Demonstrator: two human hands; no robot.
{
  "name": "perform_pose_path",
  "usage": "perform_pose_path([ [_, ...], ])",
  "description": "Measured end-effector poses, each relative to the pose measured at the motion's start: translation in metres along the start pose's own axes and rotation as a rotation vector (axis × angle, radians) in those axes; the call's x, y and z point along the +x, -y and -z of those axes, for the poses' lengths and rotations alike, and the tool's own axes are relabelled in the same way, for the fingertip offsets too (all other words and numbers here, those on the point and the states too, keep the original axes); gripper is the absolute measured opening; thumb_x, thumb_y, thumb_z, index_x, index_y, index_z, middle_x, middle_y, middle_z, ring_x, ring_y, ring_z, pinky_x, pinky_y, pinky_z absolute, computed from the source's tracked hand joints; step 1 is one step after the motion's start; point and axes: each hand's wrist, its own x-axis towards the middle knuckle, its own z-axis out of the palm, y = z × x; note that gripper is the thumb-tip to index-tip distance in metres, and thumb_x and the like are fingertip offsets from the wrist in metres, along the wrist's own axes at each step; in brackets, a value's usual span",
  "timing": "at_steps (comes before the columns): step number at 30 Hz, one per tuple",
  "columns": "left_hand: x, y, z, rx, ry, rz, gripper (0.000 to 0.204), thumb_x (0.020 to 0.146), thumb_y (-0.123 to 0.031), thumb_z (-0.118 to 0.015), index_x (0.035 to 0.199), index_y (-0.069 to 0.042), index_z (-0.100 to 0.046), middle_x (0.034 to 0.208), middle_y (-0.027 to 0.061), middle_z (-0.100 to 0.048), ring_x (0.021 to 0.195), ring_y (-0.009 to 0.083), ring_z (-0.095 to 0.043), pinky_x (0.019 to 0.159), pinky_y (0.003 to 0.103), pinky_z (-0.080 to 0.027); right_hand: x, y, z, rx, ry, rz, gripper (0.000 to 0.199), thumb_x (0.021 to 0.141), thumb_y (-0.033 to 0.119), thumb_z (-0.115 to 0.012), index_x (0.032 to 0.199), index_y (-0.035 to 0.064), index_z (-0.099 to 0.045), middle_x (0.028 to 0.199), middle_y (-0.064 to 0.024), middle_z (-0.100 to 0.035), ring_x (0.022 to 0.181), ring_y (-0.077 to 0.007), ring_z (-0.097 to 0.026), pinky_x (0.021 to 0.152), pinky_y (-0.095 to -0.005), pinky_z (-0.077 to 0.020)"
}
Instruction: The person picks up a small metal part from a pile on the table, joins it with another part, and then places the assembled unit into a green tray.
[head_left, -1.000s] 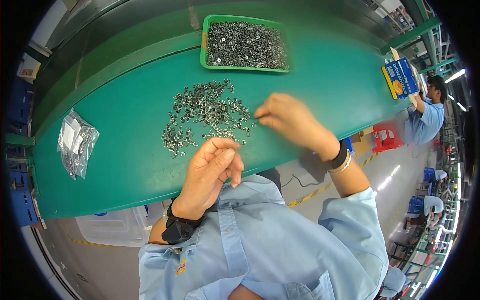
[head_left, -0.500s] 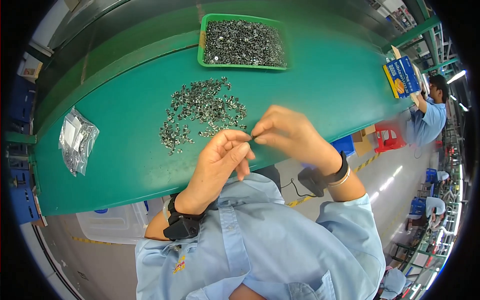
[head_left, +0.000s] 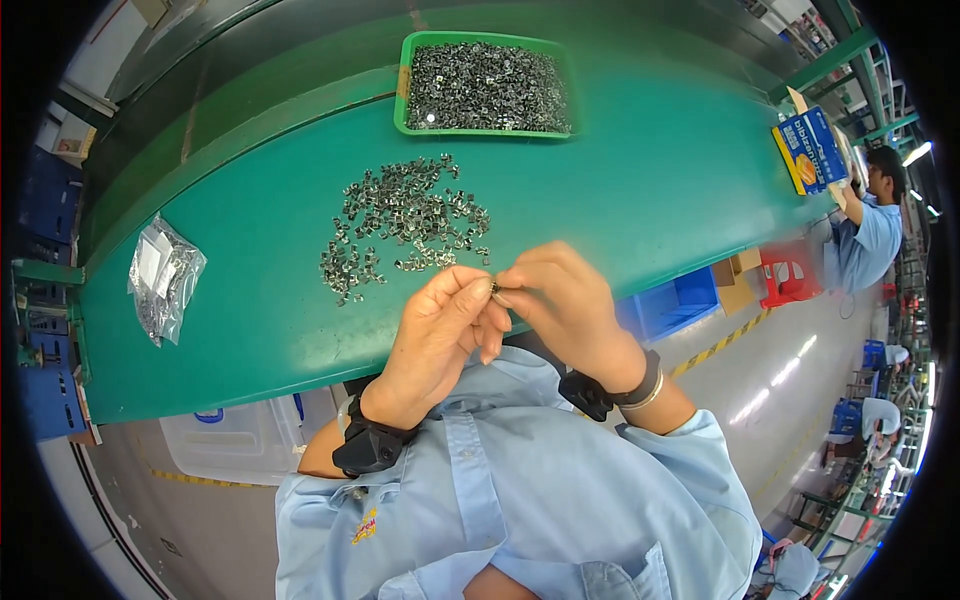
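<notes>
Fingertips of both hands meet just above the near edge of the green bench [head_left: 620,200], and between them I see a small dark metal part [head_left: 494,288] pinched from both sides. I read the left hand [head_left: 440,330] as curled, thumb and forefinger closed on the part, the other fingers folded loosely under; the right hand [head_left: 565,300] mirrors it, its thumb and forefinger gripping the same piece from the other side. The part is too small for me to tell its shape. Just beyond the hands, a loose heap of small metal pieces [head_left: 405,225] lies spread on the bench surface, its nearest pieces close to the knuckles but not touching them. Farther back, a green tray [head_left: 403,95] sits filled with more of the same grey pieces. Off to my left on the bench lies a clear plastic bag [head_left: 162,275] with what look like more pieces in it, well apart from the hands. Each wrist carries a dark band, and light blue sleeves run down toward the lower edge. At the far right end of the bench stands a blue box [head_left: 810,150], and beside it another person [head_left: 870,225] in a light blue shirt works at their own spot.
</notes>
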Motion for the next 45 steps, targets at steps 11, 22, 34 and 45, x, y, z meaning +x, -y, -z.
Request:
perform_pose_path([
  [11, -0.002, -0.001, -0.006, 0.024, 0.029, -0.041, 0.019, 0.094, -0.02, -0.051, 0.099, -0.002, -0.051, 0.079, 0.0094, -0.061, 0.059, 0.0132, -0.056, 0.05, 0.025, -0.044, -0.004, -0.001, 0.003, 0.089, 0.001, -0.053, 0.02, 0.069, 0.001, -0.072, 0.086, 0.0054, -0.063, 0.082, -0.0065, -0.061, 0.075, -0.0211, -0.059, 0.062, -0.0296, -0.0481],
  [22, 0.002, 0.009, 0.0, -0.079, 0.126, -0.063, 0.016, 0.093, -0.019, -0.054, 0.092, -0.004, -0.051, 0.074, 0.0088, -0.062, 0.056, 0.0135, -0.056, 0.05, 0.025, -0.044, -0.011, 0.004, -0.001, 0.196, -0.036, -0.091, 0.018, 0.073, 0.0, -0.07, 0.088, 0.0059, -0.062, 0.083, -0.0058, -0.062, 0.075, -0.0208, -0.059, 0.063, -0.0299, -0.0475],
  [34, 0.001, 0.003, -0.01, 0.071, 0.039, -0.056, 0.014, 0.095, -0.02, -0.05, 0.094, -0.007, -0.046, 0.066, 0.0071, -0.056, 0.049, 0.0162, -0.051, 0.046, 0.027, -0.041, -0.015, -0.005, 0.001, 0.172, -0.048, -0.026, 0.018, 0.075, 0.0, -0.068, 0.09, 0.0053, -0.06, 0.083, -0.0075, -0.062, 0.076, -0.0209, -0.059, 0.065, -0.029, -0.0473],
  [45, -0.002, 0.006, -0.006, -0.183, 0.182, 0.02, 0.013, 0.094, -0.021, -0.05, 0.095, -0.008, -0.047, 0.069, 0.0053, -0.056, 0.05, 0.0165, -0.05, 0.047, 0.029, -0.037, -0.014, 0.001, 0.002, 0.241, -0.033, -0.004, 0.018, 0.076, 0.002, -0.069, 0.09, 0.0065, -0.06, 0.082, -0.0061, -0.062, 0.073, -0.0193, -0.058, 0.063, -0.0287, -0.0467],
])
